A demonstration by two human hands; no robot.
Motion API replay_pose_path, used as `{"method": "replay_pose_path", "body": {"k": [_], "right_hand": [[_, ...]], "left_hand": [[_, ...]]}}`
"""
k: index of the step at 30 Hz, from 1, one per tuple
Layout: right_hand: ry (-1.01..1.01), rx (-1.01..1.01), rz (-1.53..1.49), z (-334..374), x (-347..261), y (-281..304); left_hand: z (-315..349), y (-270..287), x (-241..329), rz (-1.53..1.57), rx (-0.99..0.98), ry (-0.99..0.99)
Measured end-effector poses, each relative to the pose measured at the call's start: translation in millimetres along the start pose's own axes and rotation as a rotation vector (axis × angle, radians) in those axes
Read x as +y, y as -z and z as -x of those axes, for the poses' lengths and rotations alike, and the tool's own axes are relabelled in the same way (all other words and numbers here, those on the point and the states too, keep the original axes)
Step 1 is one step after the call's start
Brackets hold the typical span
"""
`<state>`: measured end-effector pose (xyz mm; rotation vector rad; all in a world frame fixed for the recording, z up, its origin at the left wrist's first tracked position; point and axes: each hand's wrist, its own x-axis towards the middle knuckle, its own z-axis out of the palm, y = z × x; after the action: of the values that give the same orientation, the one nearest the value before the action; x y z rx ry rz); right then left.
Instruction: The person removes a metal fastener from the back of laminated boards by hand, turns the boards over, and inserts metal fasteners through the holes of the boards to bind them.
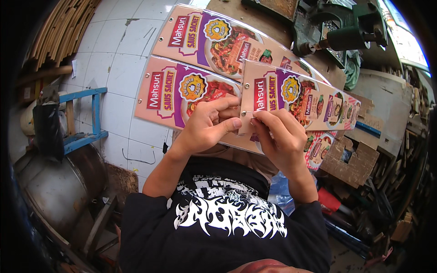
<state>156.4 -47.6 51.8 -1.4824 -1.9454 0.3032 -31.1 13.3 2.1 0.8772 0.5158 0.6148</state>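
Both my hands pinch one pink card (291,98): left hand (207,125) and right hand (280,136) meet at its near-left corner hole; it stretches away rightward.

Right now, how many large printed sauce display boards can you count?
3: far board at the top, near board left on the floor, held board between both hands. Others may be hidden underneath.

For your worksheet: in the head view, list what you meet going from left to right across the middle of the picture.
Blue wooden frame → left hand → right hand → brown cardboard piece.
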Motion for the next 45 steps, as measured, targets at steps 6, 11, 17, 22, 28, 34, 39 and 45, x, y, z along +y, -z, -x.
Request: {"method": "replay_pose_path", "body": {"k": [6,11,17,22,28,34,39,45], "right_hand": [[0.026,-0.048,0.037,-3.5,-5.5,3.5],[0.023,-0.01,0.016,-5.5,-7.4,1.0],[-0.091,0.135,-0.174,1.2,-0.9,-4.1],[-0.132,0.173,-0.297,0.1,2.2,-1.7],[-0.126,0.191,-0.355,7.1,5.9,1.6],[-0.165,0.233,-0.469,15.3,14.6,-6.0],[-0.221,0.329,-0.599,22.6,25.0,-16.1],[-0.24,0.321,-0.64,27.1,26.3,-16.9]], "left_hand": [[-1.6,10.1,4.3,0.122,-0.095,0.106],[-3.8,9.7,1.6,0.133,-0.045,0.113],[-6.4,12.3,-4.1,0.161,-0.124,0.074],[-4.3,7.5,-6.1,-0.024,0.042,0.088],[-5.5,2.0,-10.3,-0.042,0.06,-0.007],[5.0,-5.4,-3.6,-0.457,0.313,-0.099],[19.8,11.7,38.9,-0.599,0.608,-0.483],[-0.5,38.2,65.7,-1.257,1.044,-0.634]]}}
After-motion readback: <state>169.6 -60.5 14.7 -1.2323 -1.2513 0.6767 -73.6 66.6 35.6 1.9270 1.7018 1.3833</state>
